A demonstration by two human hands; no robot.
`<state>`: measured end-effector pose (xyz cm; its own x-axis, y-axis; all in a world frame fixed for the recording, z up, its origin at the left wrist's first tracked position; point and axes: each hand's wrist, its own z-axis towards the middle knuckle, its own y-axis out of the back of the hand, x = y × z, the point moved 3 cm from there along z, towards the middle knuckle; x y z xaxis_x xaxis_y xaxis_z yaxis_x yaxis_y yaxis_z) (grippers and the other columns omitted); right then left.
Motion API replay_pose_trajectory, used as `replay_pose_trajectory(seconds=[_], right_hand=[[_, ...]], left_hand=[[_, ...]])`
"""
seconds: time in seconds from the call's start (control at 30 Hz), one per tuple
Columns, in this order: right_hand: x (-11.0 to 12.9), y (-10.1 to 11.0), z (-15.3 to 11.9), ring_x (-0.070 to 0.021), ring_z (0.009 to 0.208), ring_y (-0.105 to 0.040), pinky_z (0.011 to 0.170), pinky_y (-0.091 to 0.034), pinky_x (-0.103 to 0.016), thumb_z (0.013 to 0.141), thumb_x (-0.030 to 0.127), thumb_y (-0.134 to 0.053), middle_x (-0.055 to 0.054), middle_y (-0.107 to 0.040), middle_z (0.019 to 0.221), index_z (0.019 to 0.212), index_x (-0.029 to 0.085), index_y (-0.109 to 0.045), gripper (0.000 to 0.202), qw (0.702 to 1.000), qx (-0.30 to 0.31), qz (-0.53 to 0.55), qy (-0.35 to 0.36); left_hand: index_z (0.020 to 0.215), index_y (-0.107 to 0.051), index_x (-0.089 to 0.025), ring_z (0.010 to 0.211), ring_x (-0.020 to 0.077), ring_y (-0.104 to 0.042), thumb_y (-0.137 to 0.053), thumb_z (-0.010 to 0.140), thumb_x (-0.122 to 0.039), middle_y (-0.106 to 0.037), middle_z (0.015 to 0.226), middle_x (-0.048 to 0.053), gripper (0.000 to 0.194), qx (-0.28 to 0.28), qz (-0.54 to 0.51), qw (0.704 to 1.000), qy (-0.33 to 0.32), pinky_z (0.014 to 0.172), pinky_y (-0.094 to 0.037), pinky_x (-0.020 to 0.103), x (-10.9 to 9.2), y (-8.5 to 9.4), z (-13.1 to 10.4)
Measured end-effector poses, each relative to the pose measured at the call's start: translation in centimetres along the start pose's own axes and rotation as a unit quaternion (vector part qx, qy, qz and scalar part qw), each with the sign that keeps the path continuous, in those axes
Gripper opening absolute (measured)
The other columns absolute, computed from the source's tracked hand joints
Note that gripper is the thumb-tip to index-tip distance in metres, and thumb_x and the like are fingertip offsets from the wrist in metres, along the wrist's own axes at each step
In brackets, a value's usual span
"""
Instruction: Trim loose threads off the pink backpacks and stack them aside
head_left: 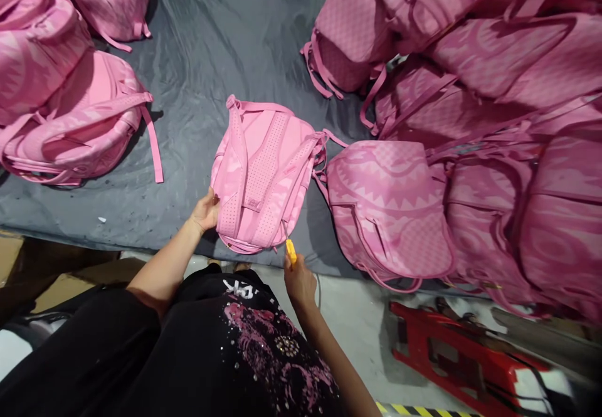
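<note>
A pink backpack lies on the dark sheet in front of me, its padded back panel and shoulder straps facing up. My left hand grips its lower left side, fingers partly hidden behind the edge. In my right hand is a yellow-handled tool with a thin dark tip. That tip reaches the lower right edge of the backpack; whether it touches the fabric I cannot tell. A thin grey cord hangs beside my right wrist, seemingly from the tool.
Several pink backpacks are piled on the right, the nearest close to the one before me. More pink backpacks stand at the left. A dark grey sheet covers the table. Below right, a red metal frame rests on the floor.
</note>
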<state>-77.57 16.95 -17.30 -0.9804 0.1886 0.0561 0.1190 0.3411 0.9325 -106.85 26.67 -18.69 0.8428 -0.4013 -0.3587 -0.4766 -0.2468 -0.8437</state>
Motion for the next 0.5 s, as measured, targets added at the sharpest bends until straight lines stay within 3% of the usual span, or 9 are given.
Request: replay_pose_trajectory(seconds=[0.23,0.4,0.5], right_hand=[[-1.7,0.2,-1.7,-0.0226,0.075,-0.068,0.057,-0.028,-0.027,0.102,0.042,-0.034,-0.009,-0.071,0.082,0.109,0.016,-0.054,0.033,1.000,-0.010,0.004,-0.018],[-2.0,0.7,-1.6,-0.0205,0.074,-0.067,0.055,-0.023,-0.027,0.102,0.040,-0.033,-0.010,-0.071,0.084,0.109,0.014,-0.054,0.034,0.999,-0.003,0.023,-0.028],[-3.0,0.6,-3.1,-0.0204,0.071,-0.066,0.054,-0.022,-0.026,0.102,0.041,-0.033,-0.010,-0.070,0.082,0.110,0.016,-0.053,0.033,0.999,-0.003,0.039,-0.030]], left_hand=[[0.138,-0.047,-0.008,0.122,0.0333,-0.059,-0.045,0.089,-0.066,-0.068,0.120,0.020,0.076,0.064,0.004,0.998,0.011,0.110,-0.040,0.053,0.4,0.8,0.6],[0.139,-0.047,-0.010,0.124,0.0351,-0.057,-0.047,0.085,-0.070,-0.066,0.124,0.019,0.081,0.086,0.009,0.996,0.010,0.110,-0.038,0.055,0.9,0.0,1.2],[0.140,-0.047,-0.011,0.125,0.0353,-0.056,-0.046,0.086,-0.071,-0.066,0.124,0.018,0.081,0.091,0.014,0.996,0.009,0.110,-0.038,0.056,1.1,-0.5,1.4]])
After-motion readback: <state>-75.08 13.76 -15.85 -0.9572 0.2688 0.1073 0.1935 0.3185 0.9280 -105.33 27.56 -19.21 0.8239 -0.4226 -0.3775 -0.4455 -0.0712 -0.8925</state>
